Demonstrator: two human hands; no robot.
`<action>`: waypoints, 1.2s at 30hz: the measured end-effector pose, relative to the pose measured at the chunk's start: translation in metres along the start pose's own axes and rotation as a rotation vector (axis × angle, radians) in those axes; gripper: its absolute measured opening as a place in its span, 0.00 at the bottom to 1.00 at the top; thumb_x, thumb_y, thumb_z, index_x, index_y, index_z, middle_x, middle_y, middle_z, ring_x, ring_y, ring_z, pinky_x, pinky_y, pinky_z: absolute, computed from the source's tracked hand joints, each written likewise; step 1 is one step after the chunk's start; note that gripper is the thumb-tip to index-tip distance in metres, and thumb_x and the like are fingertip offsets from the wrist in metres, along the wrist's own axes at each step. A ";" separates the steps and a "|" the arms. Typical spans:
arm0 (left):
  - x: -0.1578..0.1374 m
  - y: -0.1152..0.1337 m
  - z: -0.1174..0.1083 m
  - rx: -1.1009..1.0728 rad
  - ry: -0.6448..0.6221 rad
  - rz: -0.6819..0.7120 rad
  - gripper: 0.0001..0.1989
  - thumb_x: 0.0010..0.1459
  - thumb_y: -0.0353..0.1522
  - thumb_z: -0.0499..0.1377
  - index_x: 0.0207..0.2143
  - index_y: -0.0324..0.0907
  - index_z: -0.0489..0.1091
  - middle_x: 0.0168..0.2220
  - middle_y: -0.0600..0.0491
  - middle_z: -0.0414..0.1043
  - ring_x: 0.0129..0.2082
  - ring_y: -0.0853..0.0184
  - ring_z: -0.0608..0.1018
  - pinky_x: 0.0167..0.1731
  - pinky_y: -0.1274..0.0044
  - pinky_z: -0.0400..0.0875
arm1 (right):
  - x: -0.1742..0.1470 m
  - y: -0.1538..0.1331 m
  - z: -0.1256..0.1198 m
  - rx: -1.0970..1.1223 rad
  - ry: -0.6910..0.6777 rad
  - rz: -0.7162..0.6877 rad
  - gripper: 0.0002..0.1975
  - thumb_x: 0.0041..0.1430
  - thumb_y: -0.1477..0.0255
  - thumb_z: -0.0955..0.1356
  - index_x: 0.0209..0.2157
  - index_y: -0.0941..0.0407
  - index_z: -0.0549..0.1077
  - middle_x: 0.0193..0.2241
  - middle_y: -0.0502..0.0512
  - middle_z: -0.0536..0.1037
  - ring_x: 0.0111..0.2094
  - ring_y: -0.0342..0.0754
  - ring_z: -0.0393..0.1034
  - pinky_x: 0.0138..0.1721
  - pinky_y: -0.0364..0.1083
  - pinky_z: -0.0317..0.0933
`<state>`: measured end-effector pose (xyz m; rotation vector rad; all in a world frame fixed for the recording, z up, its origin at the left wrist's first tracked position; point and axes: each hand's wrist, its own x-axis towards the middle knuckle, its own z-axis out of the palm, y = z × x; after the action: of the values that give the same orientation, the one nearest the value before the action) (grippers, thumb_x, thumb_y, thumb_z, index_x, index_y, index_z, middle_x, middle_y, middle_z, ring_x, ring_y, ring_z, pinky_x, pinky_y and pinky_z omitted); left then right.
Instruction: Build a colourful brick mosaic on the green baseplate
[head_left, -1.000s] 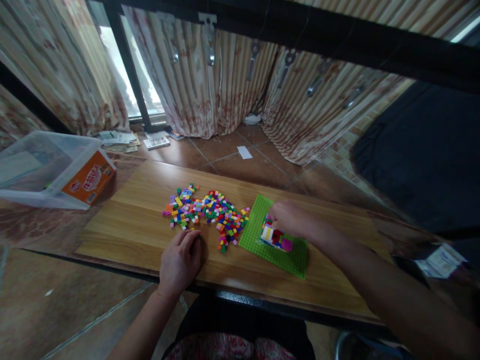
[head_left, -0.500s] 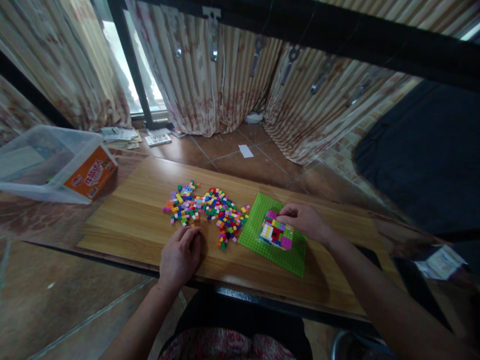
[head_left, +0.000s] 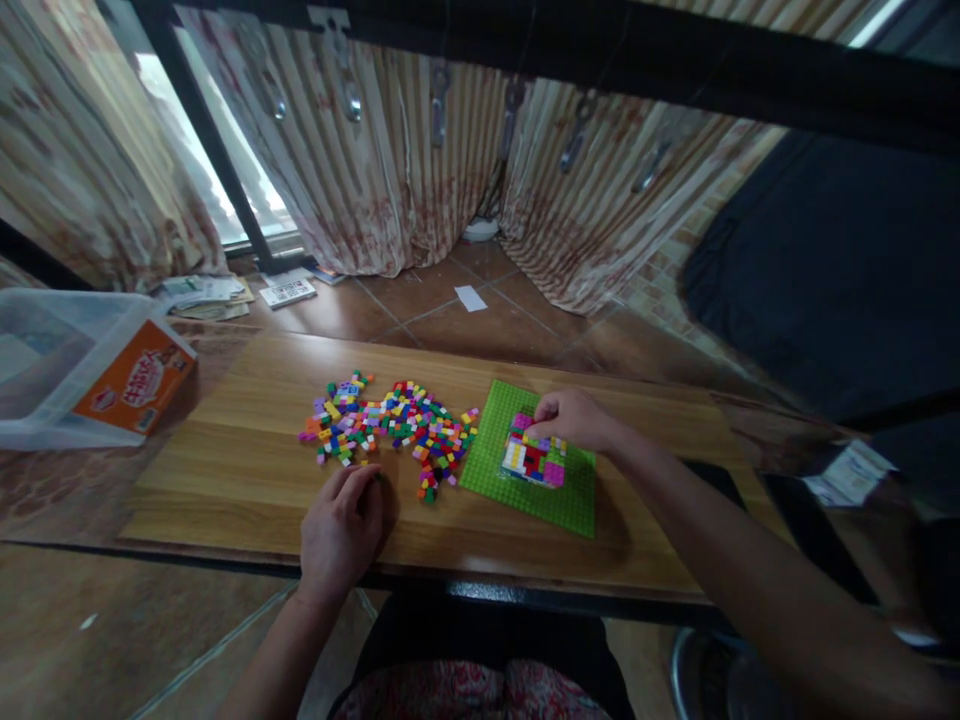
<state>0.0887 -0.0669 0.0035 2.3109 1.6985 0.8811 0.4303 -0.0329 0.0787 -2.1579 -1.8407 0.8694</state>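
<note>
A bright green studded baseplate (head_left: 486, 465) lies on the wooden board, carrying a low block built of toy bricks (head_left: 534, 460) in pink, white, red, yellow and other colours. My right hand (head_left: 576, 420) reaches over it from the right, thumb and fingers pinched at the far edge of its top; the brick under the fingertips is mostly hidden. To the left spreads a loose pile of small toy bricks (head_left: 411, 415). At its near side my left hand (head_left: 341, 525) rests on the board, fingers curled, with a small dark green brick (head_left: 377, 477) just showing at the fingertips.
A clear plastic bin (head_left: 60, 440) with an orange label stands at the left. Under my right forearm lies a dark flat object (head_left: 716, 484). Papers (head_left: 204, 292) and a white card (head_left: 470, 298) are beyond the board (head_left: 225, 500). A crumpled packet (head_left: 851, 474) sits at right.
The whole view has shifted, so the board and bin sit farther left. My right hand stays pinched at the brick build's top, and my left hand remains curled beside the pile.
</note>
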 end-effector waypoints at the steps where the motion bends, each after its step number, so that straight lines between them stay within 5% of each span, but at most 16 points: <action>1: 0.000 0.000 0.000 0.003 0.001 0.002 0.10 0.61 0.34 0.53 0.42 0.44 0.72 0.41 0.50 0.74 0.38 0.64 0.77 0.37 0.77 0.70 | 0.001 -0.003 -0.001 -0.021 -0.012 0.009 0.10 0.42 0.66 0.74 0.26 0.57 0.77 0.23 0.50 0.77 0.25 0.43 0.68 0.25 0.40 0.56; 8: 0.000 0.001 -0.001 -0.025 -0.008 -0.006 0.10 0.61 0.34 0.53 0.42 0.44 0.71 0.42 0.51 0.74 0.39 0.65 0.77 0.37 0.77 0.70 | 0.008 -0.018 -0.008 -0.129 -0.050 0.009 0.05 0.38 0.72 0.75 0.22 0.54 0.78 0.20 0.46 0.77 0.23 0.41 0.68 0.23 0.39 0.54; 13: 0.000 0.002 -0.003 -0.044 -0.017 -0.001 0.10 0.62 0.35 0.51 0.41 0.44 0.70 0.40 0.50 0.74 0.39 0.65 0.77 0.37 0.76 0.69 | -0.002 -0.016 -0.002 -0.134 -0.004 -0.014 0.05 0.44 0.70 0.73 0.26 0.56 0.78 0.24 0.49 0.79 0.25 0.43 0.70 0.25 0.40 0.56; 21: 0.000 0.005 -0.006 -0.067 -0.031 -0.003 0.09 0.61 0.34 0.52 0.40 0.44 0.70 0.38 0.50 0.73 0.38 0.65 0.76 0.37 0.75 0.70 | -0.047 -0.060 0.049 -0.209 0.318 -0.135 0.10 0.58 0.74 0.63 0.30 0.55 0.77 0.32 0.54 0.78 0.34 0.46 0.70 0.35 0.43 0.57; 25: -0.001 0.006 -0.006 -0.070 -0.041 -0.011 0.09 0.61 0.33 0.51 0.41 0.44 0.70 0.38 0.50 0.73 0.38 0.65 0.76 0.37 0.75 0.70 | -0.050 -0.090 0.080 -0.086 0.248 -0.274 0.10 0.60 0.75 0.63 0.34 0.55 0.76 0.34 0.53 0.77 0.37 0.46 0.70 0.40 0.43 0.58; 36: -0.005 0.004 -0.004 -0.127 -0.035 -0.023 0.09 0.61 0.32 0.51 0.42 0.44 0.69 0.40 0.50 0.73 0.39 0.65 0.76 0.40 0.74 0.71 | -0.032 -0.121 0.113 -0.069 0.225 -0.274 0.10 0.62 0.72 0.62 0.34 0.54 0.75 0.35 0.54 0.77 0.39 0.48 0.69 0.42 0.44 0.58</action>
<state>0.0892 -0.0738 0.0071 2.2075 1.6028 0.9113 0.2660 -0.0628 0.0553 -1.8876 -2.0087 0.4910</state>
